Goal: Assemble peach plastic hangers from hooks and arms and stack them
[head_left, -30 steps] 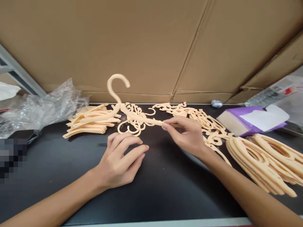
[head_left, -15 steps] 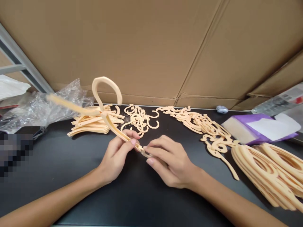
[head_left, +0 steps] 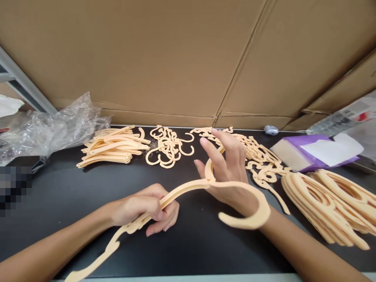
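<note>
A peach-coloured plastic clothes hanger [head_left: 185, 188] hangs tilted above the table, its curved hook [head_left: 260, 211] pointing to the right and toward me. My left hand [head_left: 151, 209] is closed around one of its arms. Beyond that fist, a thinner notched piece [head_left: 108, 250] of the hanger stretches to the lower left. My right hand [head_left: 227, 168] is raised behind the hook joint, fingers extended and apart. The hanger's other arm runs up between its thumb and fingers, partly hidden; whether they touch it I cannot tell.
At the back lie a stack of hanger arms [head_left: 114, 147], a heap of loose hooks [head_left: 169, 147] and a spread of smaller pieces [head_left: 258, 152]. Stacked hangers [head_left: 320, 207] sit at right, near a purple packet [head_left: 311, 150]. Clear plastic wrap [head_left: 58, 129] is at left; cardboard [head_left: 147, 58] stands behind.
The hanger has turned, its hook swinging from upper left to lower right. My left hand has shifted its grip along the arm. My right hand has left the thin end piece and risen, fingers spreading.
</note>
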Action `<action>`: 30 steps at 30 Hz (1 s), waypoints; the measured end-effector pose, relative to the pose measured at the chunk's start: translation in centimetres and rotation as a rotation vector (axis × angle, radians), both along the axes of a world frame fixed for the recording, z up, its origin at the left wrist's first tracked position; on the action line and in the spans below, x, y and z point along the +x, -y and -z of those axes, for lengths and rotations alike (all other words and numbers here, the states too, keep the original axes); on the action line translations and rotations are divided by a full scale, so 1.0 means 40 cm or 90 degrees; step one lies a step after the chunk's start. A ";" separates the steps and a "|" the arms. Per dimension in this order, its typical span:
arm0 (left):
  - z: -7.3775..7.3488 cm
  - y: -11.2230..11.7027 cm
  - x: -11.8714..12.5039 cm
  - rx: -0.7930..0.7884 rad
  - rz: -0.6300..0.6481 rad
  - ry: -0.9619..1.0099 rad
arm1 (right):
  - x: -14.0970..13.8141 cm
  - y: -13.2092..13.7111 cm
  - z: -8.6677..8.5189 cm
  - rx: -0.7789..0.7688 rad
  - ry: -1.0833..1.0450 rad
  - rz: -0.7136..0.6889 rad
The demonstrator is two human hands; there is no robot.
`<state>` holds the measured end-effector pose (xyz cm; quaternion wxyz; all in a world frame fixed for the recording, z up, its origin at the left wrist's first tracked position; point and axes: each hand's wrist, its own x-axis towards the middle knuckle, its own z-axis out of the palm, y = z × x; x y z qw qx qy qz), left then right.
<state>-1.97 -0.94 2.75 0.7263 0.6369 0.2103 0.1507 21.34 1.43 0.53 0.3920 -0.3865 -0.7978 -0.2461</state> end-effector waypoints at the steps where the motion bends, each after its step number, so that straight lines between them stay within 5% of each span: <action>1: -0.007 0.000 0.001 -0.004 0.016 -0.004 | 0.000 -0.001 -0.001 -0.003 0.013 0.003; 7: -0.011 -0.019 -0.013 -0.038 -0.003 0.020 | 0.016 -0.026 0.009 -0.226 -0.009 -0.023; 14: 0.018 -0.017 -0.010 -0.043 -0.058 0.002 | 0.016 -0.033 -0.005 -0.445 -0.073 0.128; 16: 0.027 0.010 0.003 0.092 -0.109 -0.041 | 0.000 -0.018 -0.011 -0.509 -0.010 0.125; 20: 0.041 0.079 0.028 0.672 -0.156 -0.089 | -0.038 0.023 0.001 -0.590 0.051 0.023; 22: 0.045 0.098 0.032 0.854 -0.133 -0.078 | -0.050 0.040 0.015 -0.564 0.032 -0.052; 27: 0.062 0.072 0.020 0.947 -0.245 -0.143 | -0.054 0.048 0.030 -0.491 -0.039 -0.261; 30: 0.083 0.045 0.013 0.947 -0.272 -0.247 | -0.034 0.019 0.018 -0.465 -0.076 -0.251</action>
